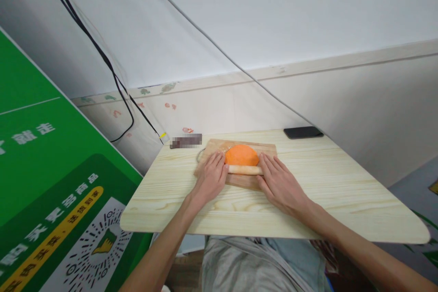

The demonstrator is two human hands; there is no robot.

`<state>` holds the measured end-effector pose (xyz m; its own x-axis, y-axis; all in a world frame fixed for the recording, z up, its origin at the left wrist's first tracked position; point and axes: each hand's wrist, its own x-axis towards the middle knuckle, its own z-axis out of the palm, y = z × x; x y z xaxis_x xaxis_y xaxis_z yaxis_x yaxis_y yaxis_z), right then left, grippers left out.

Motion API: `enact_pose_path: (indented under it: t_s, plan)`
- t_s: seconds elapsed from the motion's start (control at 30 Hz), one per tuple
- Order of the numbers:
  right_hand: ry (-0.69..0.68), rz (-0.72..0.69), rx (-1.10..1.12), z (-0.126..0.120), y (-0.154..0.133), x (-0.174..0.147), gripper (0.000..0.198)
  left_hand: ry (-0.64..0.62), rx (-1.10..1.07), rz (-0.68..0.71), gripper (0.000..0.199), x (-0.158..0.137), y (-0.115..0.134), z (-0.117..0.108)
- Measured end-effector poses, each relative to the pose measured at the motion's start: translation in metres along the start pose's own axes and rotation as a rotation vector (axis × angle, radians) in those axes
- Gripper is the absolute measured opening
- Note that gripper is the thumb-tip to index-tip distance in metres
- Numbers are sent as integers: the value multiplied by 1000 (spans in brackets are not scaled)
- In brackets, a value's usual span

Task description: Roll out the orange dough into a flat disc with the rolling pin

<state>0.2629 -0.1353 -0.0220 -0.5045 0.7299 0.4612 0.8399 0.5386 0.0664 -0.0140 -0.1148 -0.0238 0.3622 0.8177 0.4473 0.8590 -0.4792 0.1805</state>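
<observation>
A flattened piece of orange dough (pixel 242 155) lies on a wooden cutting board (pixel 244 184). Across the near edge of the dough runs a pale wooden rolling pin (pixel 244 170). Its left end is covered by my left hand (pixel 212 174), its right end by my right hand (pixel 278 180). Both hands are closed over the pin from above, fingers reaching forward past it. The right thumb sits on the near side of the pin. Under the hands, the ends of the pin are hidden.
The board rests on a light wood-grain table (pixel 342 191) against a white wall. A black phone (pixel 303 132) lies at the back right. A blurred-out dark object (pixel 186 141) is at the back left. Cables (pixel 205 34) hang along the wall; a green sign (pixel 51 155) stands left.
</observation>
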Motion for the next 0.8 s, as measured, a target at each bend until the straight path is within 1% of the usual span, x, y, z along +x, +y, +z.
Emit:
enact_pose_path:
  t_s: [0.17,0.3,0.43,0.57,0.67,0.73,0.8]
  plan:
    - [12,-4,-12,-1,-4,-5,76,-12,-10,0,53,-2,2,-2]
    - [27,-5,0,-1,-5,-7,79,4,-20,-3,53,-4,1,0]
    - [-2,-9,2,0,-1,-3,72,-5,-1,-14,55,-1,-1,2]
    - [-69,28,9,1,8,14,67,-44,42,-29,57,13,-5,2]
    - [-99,42,19,3,18,31,66,-68,87,2,56,30,-12,4]
    - [-130,40,17,6,26,43,64,-83,106,28,53,44,-18,9]
    - [-173,44,-4,11,35,56,63,-84,112,12,50,57,-25,15]
